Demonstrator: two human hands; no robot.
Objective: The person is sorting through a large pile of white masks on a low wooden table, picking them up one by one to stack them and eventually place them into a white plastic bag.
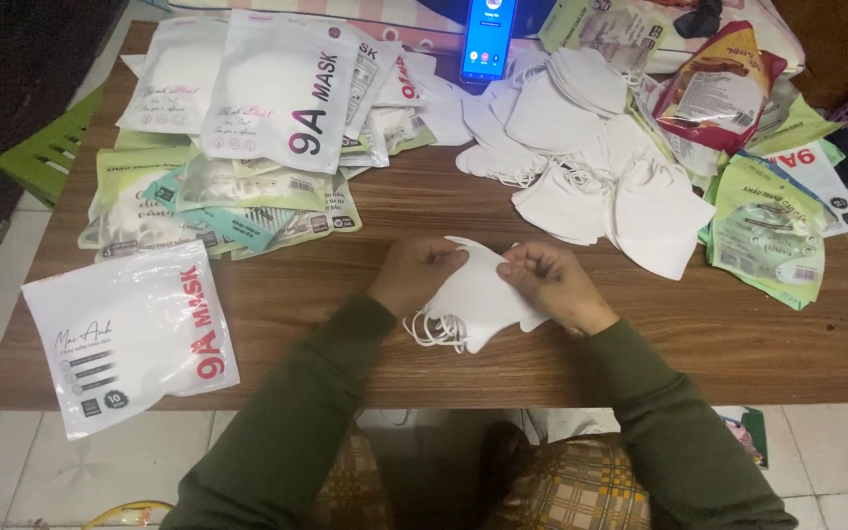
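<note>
Both my hands hold a small stack of white face masks (478, 299) over the middle of a wooden table (345, 294). My left hand (414, 272) pinches the stack's upper left edge. My right hand (554, 282) grips its right side. White ear loops hang from the stack's lower left. Both arms wear dark green sleeves.
A loose pile of white masks (591, 157) lies at the back right. White pouches (277, 88) and green packets (218, 196) are heaped at the back left. One white pouch (130, 334) overhangs the front left edge. A lit phone (488, 39) stands at the back. More packets (768, 216) lie right.
</note>
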